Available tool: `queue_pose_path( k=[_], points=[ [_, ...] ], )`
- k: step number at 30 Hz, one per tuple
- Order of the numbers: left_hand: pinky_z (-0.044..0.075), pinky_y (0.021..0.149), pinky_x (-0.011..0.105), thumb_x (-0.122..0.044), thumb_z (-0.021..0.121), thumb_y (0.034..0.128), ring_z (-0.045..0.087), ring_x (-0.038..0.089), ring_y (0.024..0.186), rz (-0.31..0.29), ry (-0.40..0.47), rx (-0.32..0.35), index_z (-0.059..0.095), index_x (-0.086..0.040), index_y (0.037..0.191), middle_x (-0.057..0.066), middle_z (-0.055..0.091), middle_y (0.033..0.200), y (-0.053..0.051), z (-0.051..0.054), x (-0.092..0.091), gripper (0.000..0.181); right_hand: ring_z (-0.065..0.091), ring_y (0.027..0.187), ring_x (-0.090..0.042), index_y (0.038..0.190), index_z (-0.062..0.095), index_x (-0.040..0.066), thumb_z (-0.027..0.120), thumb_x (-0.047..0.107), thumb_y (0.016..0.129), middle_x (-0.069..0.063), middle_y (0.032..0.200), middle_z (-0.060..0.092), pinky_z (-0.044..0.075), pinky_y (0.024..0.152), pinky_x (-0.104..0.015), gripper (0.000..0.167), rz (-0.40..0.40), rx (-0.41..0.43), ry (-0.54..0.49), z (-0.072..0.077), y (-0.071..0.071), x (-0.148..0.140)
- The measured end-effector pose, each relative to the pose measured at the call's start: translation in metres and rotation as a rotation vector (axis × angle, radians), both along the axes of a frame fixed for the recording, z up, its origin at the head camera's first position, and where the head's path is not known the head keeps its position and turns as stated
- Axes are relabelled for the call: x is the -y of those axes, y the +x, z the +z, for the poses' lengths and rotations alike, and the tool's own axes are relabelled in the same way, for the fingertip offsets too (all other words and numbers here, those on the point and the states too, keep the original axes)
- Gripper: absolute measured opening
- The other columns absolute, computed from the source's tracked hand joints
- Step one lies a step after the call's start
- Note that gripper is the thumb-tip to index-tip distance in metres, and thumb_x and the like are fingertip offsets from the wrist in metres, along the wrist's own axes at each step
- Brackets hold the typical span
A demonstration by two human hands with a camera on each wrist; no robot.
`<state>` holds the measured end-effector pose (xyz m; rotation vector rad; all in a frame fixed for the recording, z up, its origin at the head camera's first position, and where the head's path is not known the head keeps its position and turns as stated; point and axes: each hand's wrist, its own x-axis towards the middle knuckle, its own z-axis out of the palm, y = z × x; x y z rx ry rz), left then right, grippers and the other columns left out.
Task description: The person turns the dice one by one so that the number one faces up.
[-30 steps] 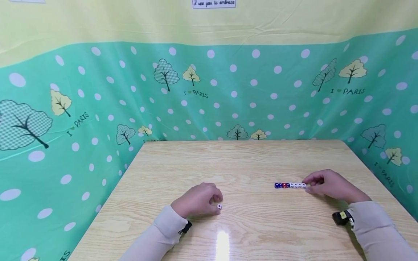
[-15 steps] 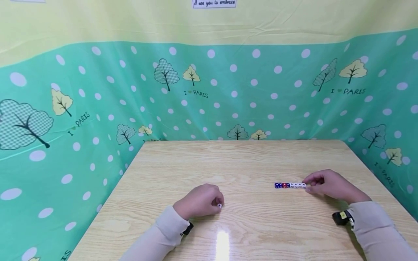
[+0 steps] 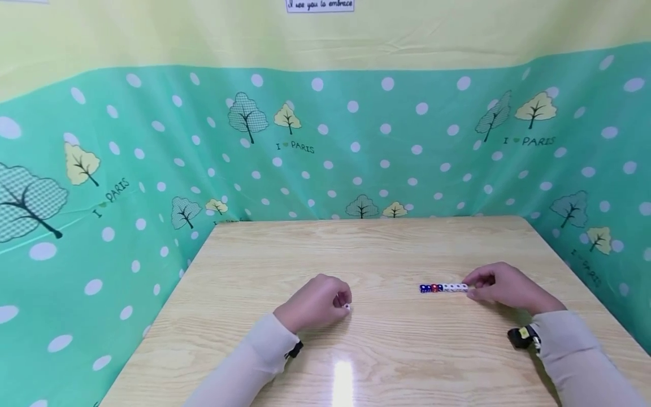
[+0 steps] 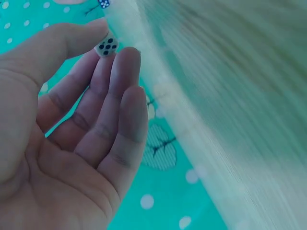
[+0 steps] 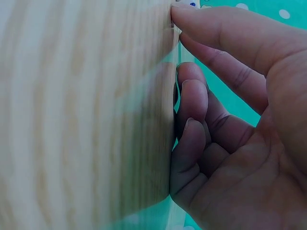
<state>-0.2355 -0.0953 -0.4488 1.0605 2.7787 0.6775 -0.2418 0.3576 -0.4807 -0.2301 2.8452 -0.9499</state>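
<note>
My left hand [image 3: 314,304] pinches a single white die [image 3: 347,307] between thumb and fingertips. In the left wrist view a face of that die [image 4: 106,46] with black pips shows at the thumb tip. On the table to the right lies a straight row of dice [image 3: 429,288], blue with one red at its left part and white at its right. My right hand [image 3: 500,288] has thumb and index finger at the row's right end, pinching the last white die [image 3: 464,287]. Its other fingers are curled by the tabletop in the right wrist view.
The light wooden table [image 3: 285,249] spans the space under both hands. A green and yellow printed curtain [image 3: 305,186] stands at its back and sides. A bright reflection lies near the table's front.
My left thumb and fingers have closed on the lone white die, and the hand has moved a little forward and right with it. My right hand stays at the row's end. The head view shifted slightly.
</note>
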Motion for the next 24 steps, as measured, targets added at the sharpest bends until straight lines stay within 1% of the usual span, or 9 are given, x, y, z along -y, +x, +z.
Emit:
queue_pose_path(
  k=[2, 4, 7, 10, 12, 15, 19, 21, 24],
  points=[
    [0.052, 0.071, 0.016, -0.016, 0.080, 0.0875, 0.060, 0.000, 0.073, 0.016, -0.001, 0.016, 0.073, -0.020, 0.088, -0.015, 0.065, 0.080, -0.006, 0.001, -0.009, 0.008, 0.053, 0.079, -0.017, 0.107, 0.079, 0.016, 0.086, 0.028, 0.085, -0.001, 0.090, 0.067, 0.045, 0.065, -0.027, 0.026, 0.002, 0.003, -0.004, 0.000, 0.000, 0.000],
    [0.052, 0.071, 0.016, -0.018, 0.081, 0.0872, 0.059, -0.001, 0.073, 0.028, -0.015, 0.011, 0.073, -0.021, 0.086, -0.016, 0.065, 0.079, -0.011, 0.001, -0.020, 0.008, 0.053, 0.080, -0.018, 0.106, 0.079, 0.017, 0.086, 0.028, 0.085, -0.001, 0.090, 0.066, 0.045, 0.065, -0.027, 0.025, 0.001, 0.008, -0.009, 0.000, 0.000, 0.001],
    [0.051, 0.071, 0.017, -0.021, 0.082, 0.0868, 0.059, -0.002, 0.072, 0.035, -0.044, -0.019, 0.073, -0.020, 0.090, -0.015, 0.067, 0.080, -0.019, -0.001, -0.035, 0.009, 0.053, 0.081, -0.019, 0.106, 0.079, 0.017, 0.086, 0.028, 0.085, -0.001, 0.091, 0.066, 0.045, 0.066, -0.028, 0.025, -0.007, 0.019, -0.013, 0.001, 0.001, 0.002],
    [0.051, 0.071, 0.018, -0.025, 0.084, 0.0855, 0.058, -0.003, 0.072, 0.028, -0.070, -0.065, 0.072, -0.019, 0.096, -0.016, 0.067, 0.080, -0.025, -0.003, -0.050, 0.016, 0.053, 0.080, -0.018, 0.106, 0.079, 0.016, 0.086, 0.028, 0.085, -0.001, 0.091, 0.067, 0.045, 0.066, -0.027, 0.025, -0.011, 0.022, -0.016, 0.003, 0.002, 0.001],
    [0.050, 0.069, 0.018, -0.027, 0.086, 0.0842, 0.058, -0.003, 0.070, 0.024, -0.072, -0.085, 0.071, -0.018, 0.098, -0.017, 0.067, 0.079, -0.029, -0.004, -0.058, 0.022, 0.053, 0.080, -0.017, 0.106, 0.079, 0.015, 0.086, 0.027, 0.085, -0.001, 0.091, 0.067, 0.045, 0.065, -0.027, 0.025, -0.005, 0.021, -0.020, 0.005, 0.002, 0.001],
    [0.048, 0.067, 0.018, -0.028, 0.089, 0.0816, 0.057, -0.002, 0.067, 0.015, -0.060, -0.101, 0.070, -0.017, 0.095, -0.018, 0.065, 0.075, -0.035, -0.006, -0.068, 0.025, 0.053, 0.079, -0.017, 0.107, 0.079, 0.014, 0.086, 0.027, 0.085, -0.002, 0.091, 0.068, 0.044, 0.065, -0.027, 0.026, 0.000, 0.024, -0.029, 0.006, 0.003, 0.001],
    [0.047, 0.066, 0.016, -0.028, 0.091, 0.0801, 0.056, -0.002, 0.066, -0.012, -0.055, -0.093, 0.070, -0.016, 0.093, -0.016, 0.063, 0.074, -0.042, -0.009, -0.082, 0.027, 0.053, 0.079, -0.018, 0.107, 0.079, 0.015, 0.086, 0.027, 0.085, -0.001, 0.091, 0.068, 0.044, 0.065, -0.027, 0.026, -0.013, 0.030, -0.028, 0.005, 0.003, 0.001],
    [0.047, 0.065, 0.016, -0.028, 0.091, 0.0803, 0.056, -0.001, 0.065, -0.024, -0.058, -0.077, 0.069, -0.016, 0.093, -0.016, 0.063, 0.073, -0.043, -0.010, -0.088, 0.027, 0.053, 0.080, -0.018, 0.106, 0.079, 0.015, 0.086, 0.027, 0.085, -0.001, 0.091, 0.068, 0.044, 0.066, -0.027, 0.025, -0.020, 0.028, -0.024, 0.005, 0.003, 0.001],
    [0.047, 0.065, 0.015, -0.028, 0.091, 0.0803, 0.056, 0.000, 0.065, -0.023, -0.062, -0.060, 0.069, -0.016, 0.093, -0.016, 0.062, 0.073, -0.046, -0.012, -0.098, 0.028, 0.053, 0.080, -0.018, 0.105, 0.079, 0.015, 0.086, 0.027, 0.085, -0.001, 0.092, 0.068, 0.045, 0.066, -0.027, 0.025, -0.015, 0.021, -0.025, 0.004, 0.002, 0.002]
  ],
)
